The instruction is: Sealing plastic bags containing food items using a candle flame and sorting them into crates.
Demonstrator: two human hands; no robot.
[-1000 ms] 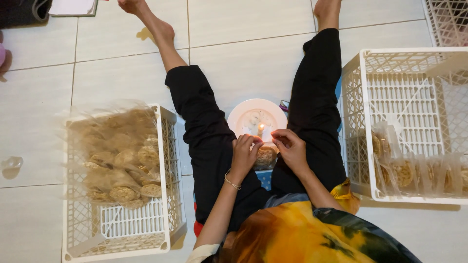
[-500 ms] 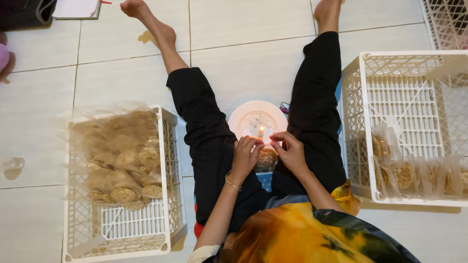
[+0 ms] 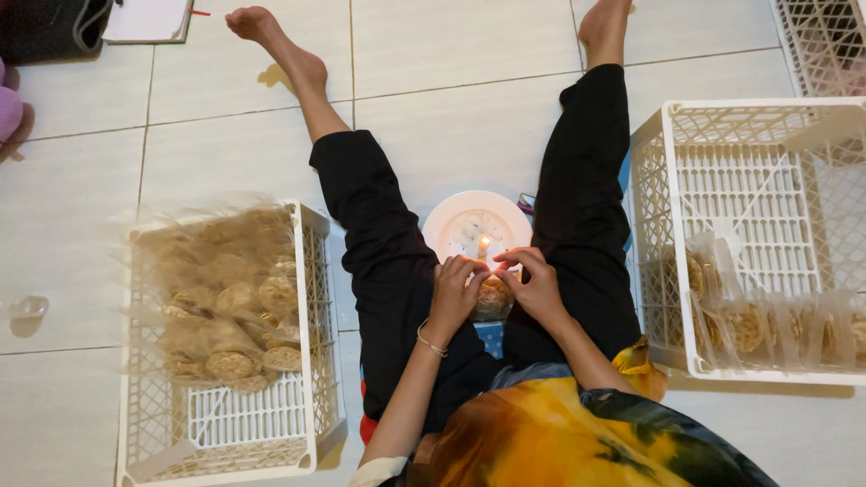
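Note:
I sit on the tiled floor with my legs spread. Both hands meet between my knees. My left hand and my right hand pinch the top of a small clear bag of round crackers. The bag's upper edge is held close to a lit candle flame. The candle stands on a round white plate just beyond my hands. My fingers hide most of the bag's top.
A white plastic crate at my left holds a large clear bag of loose crackers. A white crate at my right holds a row of small packed bags. A notebook lies far left.
The hands have stayed at the flame with only slight finger shifts on the bag. The view has drifted a little.

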